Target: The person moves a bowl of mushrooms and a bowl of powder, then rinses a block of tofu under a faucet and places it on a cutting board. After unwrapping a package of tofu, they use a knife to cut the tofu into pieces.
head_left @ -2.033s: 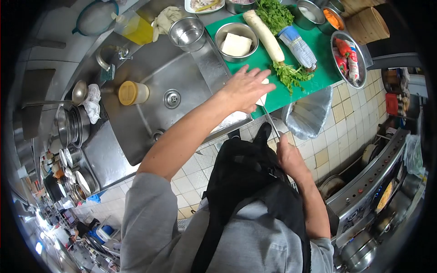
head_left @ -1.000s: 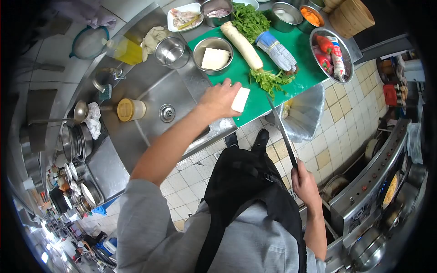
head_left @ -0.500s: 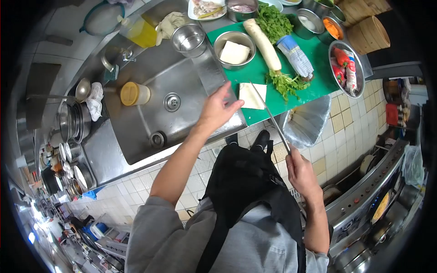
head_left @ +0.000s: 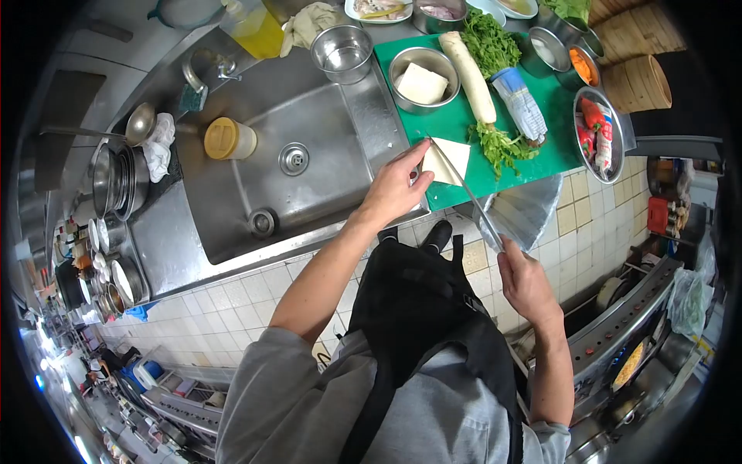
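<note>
A flat white block of tofu (head_left: 451,165) lies at the near left corner of the green cutting board (head_left: 413,130). My right hand (head_left: 529,280) is wrapped round the handle of a long knife (head_left: 473,198), whose blade runs diagonally across the tofu, tip toward the far left corner. My left hand (head_left: 400,188) has its fingers stretched out, the fingertips right at the tofu's left edge close to the knife tip. Behind it, a metal bowl (head_left: 396,71) holds another white block (head_left: 422,83). A white radish (head_left: 469,77) lies to the bowl's right.
Left of the board is a steel sink (head_left: 255,185) with a yellow-lidded jar (head_left: 230,139) in it. Leafy greens (head_left: 491,48) and a wrapped bundle (head_left: 519,104) lie on the board. A colander (head_left: 581,158) with red peppers stands right; a lined bin (head_left: 525,209) is below.
My left hand has moved right and up to the tofu's edge. The view has shifted, and the knife remains over the tofu in my right hand.
</note>
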A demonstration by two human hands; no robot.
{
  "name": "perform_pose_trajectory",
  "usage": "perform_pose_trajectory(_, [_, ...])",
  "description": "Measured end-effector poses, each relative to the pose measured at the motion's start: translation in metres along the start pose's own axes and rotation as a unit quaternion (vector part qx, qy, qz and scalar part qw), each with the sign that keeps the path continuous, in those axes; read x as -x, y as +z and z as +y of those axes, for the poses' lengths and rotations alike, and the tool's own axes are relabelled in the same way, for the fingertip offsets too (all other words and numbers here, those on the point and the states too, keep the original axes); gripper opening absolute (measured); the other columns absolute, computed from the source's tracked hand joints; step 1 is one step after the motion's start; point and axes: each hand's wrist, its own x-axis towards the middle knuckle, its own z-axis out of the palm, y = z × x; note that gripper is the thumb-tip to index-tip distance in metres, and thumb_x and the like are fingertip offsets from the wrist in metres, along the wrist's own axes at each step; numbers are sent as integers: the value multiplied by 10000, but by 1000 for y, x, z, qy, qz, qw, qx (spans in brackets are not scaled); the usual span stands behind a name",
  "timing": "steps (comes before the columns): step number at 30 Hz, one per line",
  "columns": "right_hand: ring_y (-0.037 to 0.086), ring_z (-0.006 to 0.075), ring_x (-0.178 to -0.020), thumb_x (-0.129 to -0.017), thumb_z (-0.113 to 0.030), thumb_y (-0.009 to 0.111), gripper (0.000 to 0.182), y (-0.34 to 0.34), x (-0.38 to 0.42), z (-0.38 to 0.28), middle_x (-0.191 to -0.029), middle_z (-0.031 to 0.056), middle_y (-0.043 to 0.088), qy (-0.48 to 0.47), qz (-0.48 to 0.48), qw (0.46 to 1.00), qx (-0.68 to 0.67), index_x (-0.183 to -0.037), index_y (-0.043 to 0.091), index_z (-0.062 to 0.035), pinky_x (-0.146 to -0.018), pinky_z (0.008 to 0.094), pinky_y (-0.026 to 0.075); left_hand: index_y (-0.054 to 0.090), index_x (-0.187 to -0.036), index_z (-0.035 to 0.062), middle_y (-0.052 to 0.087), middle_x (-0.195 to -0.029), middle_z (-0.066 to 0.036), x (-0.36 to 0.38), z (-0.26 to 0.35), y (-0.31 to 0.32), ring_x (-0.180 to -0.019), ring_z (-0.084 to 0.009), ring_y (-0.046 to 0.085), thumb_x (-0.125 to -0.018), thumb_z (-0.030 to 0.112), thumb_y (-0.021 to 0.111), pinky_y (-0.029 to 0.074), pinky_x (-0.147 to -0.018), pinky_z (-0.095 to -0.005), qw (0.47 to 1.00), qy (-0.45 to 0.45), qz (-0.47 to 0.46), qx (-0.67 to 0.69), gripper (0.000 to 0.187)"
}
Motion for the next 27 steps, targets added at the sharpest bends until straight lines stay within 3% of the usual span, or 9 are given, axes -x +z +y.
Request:
perform_pose_trajectory(8, [642,560,-900,-1013,-41,560,345,-7,-3,1,-940,366,652,9,-26,1000,0,-1354,534,4,-747,613,500,496,-1571,100,669,-1414,-205,-3,8,-5,-1027,-232,745,-971,208,727,571,-858,-338,999,-13,-12,-44,652])
perform_pose_trajectory(12, [647,555,-876,-1011,-48,550,315,-5,-6,3,-908,358,656,17,-28,999,14,-1320,532,7,-731,617,504,498,-1569,101,669,-1409,-210,-4,10,-5,-1012,-238,746,-966,214,728,572,-853,-339,998,-24,-19,-54,656])
perform_pose_trajectory(14, [652,531,-785,-1023,-39,558,210,2,-6,10,-782,319,633,-16,-9,998,65,-1221,510,15,-657,582,494,498,-1569,105,678,-1389,-214,-5,12,-5,-984,-235,746,-965,213,728,572,-845,-341,997,-33,-18,-73,655])
perform_pose_trajectory(18, [649,524,-753,-1016,-39,559,210,8,-6,19,-758,311,627,-13,-13,996,86,-1212,496,7,-647,595,490,498,-1566,94,671,-1388,-227,-5,11,-6,-970,-249,746,-962,223,727,577,-832,-349,996,-38,-30,-76,659])
perform_pose_trajectory(21, [651,514,-736,-1017,-47,562,206,9,-7,21,-739,297,628,-21,1,995,101,-1203,488,0,-640,594,493,490,-1568,92,627,-1447,-215,-6,18,-10,-1104,-299,711,-934,257,765,578,-903,-393,988,25,-9,-151,711])
perform_pose_trajectory(23, [654,506,-729,-1019,-55,564,201,10,-7,23,-741,287,633,-39,10,993,107,-1198,487,-5,-637,595,497,491,-1561,107,549,-1536,-174,-8,44,-21,-1243,-352,634,-875,286,818,536,-1027,-461,946,146,22,-287,781])
perform_pose_trajectory(24, [654,506,-729,-1019,-55,564,201,11,-7,24,-741,287,633,-38,10,994,106,-1198,487,-5,-637,595,497,491,-1561,107,549,-1536,-174,-12,47,-22,-1243,-352,634,-875,286,818,536,-1027,-461,947,146,20,-287,781])
perform_pose_trajectory(26, [654,503,-726,-1022,-66,567,215,11,-8,26,-747,280,637,-33,-1,992,121,-1211,483,-6,-635,593,500,529,-1513,117,533,-1534,-137,-30,51,-21,-1317,-363,578,-806,270,863,480,-1107,-497,881,284,-78,-371,797])
perform_pose_trajectory(27, [654,503,-726,-1022,-66,567,215,11,-9,26,-747,280,637,-34,-1,992,122,-1211,483,-6,-635,593,500,529,-1513,117,533,-1534,-137,-40,51,-18,-1317,-363,578,-806,270,863,480,-1107,-497,881,283,-77,-371,797])
